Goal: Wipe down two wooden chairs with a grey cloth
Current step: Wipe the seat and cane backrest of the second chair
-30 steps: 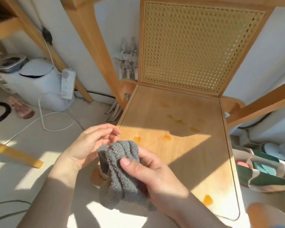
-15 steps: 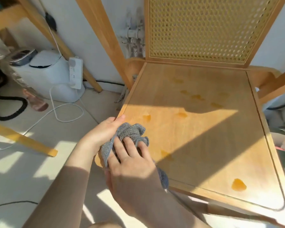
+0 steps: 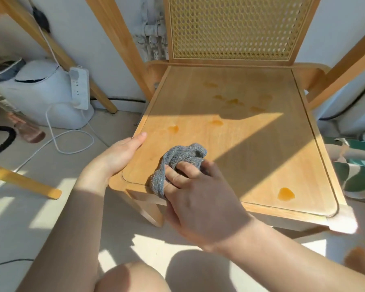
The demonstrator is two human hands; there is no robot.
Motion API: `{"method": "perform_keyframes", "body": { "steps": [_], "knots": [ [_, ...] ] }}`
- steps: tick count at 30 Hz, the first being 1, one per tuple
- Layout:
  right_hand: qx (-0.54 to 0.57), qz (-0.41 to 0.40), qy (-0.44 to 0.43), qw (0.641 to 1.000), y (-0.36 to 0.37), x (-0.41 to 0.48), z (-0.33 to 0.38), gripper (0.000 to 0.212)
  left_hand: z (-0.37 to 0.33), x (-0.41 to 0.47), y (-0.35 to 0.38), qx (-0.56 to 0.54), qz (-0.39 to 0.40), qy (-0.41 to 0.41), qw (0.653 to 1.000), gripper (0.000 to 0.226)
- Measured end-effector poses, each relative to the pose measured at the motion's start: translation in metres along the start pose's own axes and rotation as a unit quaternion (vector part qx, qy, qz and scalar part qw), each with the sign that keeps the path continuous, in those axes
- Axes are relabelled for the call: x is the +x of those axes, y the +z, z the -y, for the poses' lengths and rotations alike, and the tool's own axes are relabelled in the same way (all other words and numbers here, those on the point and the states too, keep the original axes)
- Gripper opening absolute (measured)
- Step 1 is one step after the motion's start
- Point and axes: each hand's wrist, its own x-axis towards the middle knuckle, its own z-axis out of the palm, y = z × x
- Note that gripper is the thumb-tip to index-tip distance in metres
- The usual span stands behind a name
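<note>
While the right hand [image 3: 198,197] bears down on the seat of the wooden chair [image 3: 251,157], its fingers [image 3: 178,175] are curled into the bunched grey cloth [image 3: 178,155] and clutch it. The cloth sits on the front-left part of the seat, with one end drooping over the front edge. The left hand [image 3: 120,153] is at the seat's left rim, thumb flat on top; the other fingers are out of sight below the edge (gripping or only resting, cannot tell). Orange spots dot the seat: one large near the front right [image 3: 286,194], two just beyond the cloth, and fainter ones in shadow toward the cane back [image 3: 230,28]. On the floor to the left are a white appliance [image 3: 40,100], a power strip [image 3: 79,87] leaning against it, and a looped white cable [image 3: 72,142].
</note>
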Motion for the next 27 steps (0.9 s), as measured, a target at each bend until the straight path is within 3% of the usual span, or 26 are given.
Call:
{"method": "perform_keyframes", "body": {
  "steps": [2,4,6,8,11,13,15,19,23,27],
  "knots": [
    [0.012,-0.01,-0.018,1.0,0.007,0.011,0.007,0.038,-0.005,-0.005,0.004,0.066,-0.013,0.02,0.998,0.099],
    [0.028,-0.016,-0.04,0.999,0.007,0.022,0.015,0.034,-0.013,-0.016,0.012,0.158,-0.061,0.065,0.983,0.064],
    [0.008,0.013,-0.068,0.998,-0.004,0.023,0.014,0.035,-0.022,-0.02,0.018,0.281,-0.14,0.11,0.943,0.048],
    [-0.027,0.012,-0.098,0.995,-0.013,0.008,-0.006,0.036,-0.041,-0.037,0.028,0.335,-0.192,0.217,0.897,0.051],
    [-0.024,0.038,-0.11,0.993,-0.035,-0.031,-0.055,0.029,-0.07,-0.067,0.065,0.289,-0.163,0.382,0.863,0.046],
    [-0.039,0.08,-0.089,0.992,-0.046,-0.065,-0.1,0.018,-0.074,-0.073,0.091,0.343,-0.132,0.422,0.829,0.04],
    [-0.061,0.093,-0.045,0.993,-0.058,-0.097,-0.14,0.025,-0.065,-0.059,0.097,0.385,-0.133,0.395,0.824,0.041],
    [-0.063,0.103,0.002,0.993,-0.059,-0.119,-0.164,0.042,-0.043,-0.026,0.073,0.405,-0.164,0.218,0.873,0.044],
    [-0.051,0.084,-0.025,0.995,-0.039,-0.082,-0.13,0.071,-0.042,-0.022,0.07,0.376,-0.205,0.155,0.89,0.05],
    [-0.005,0.08,-0.075,0.994,-0.022,-0.013,-0.07,0.07,-0.032,-0.011,0.055,0.324,-0.235,0.068,0.914,0.05]
  ]
}}
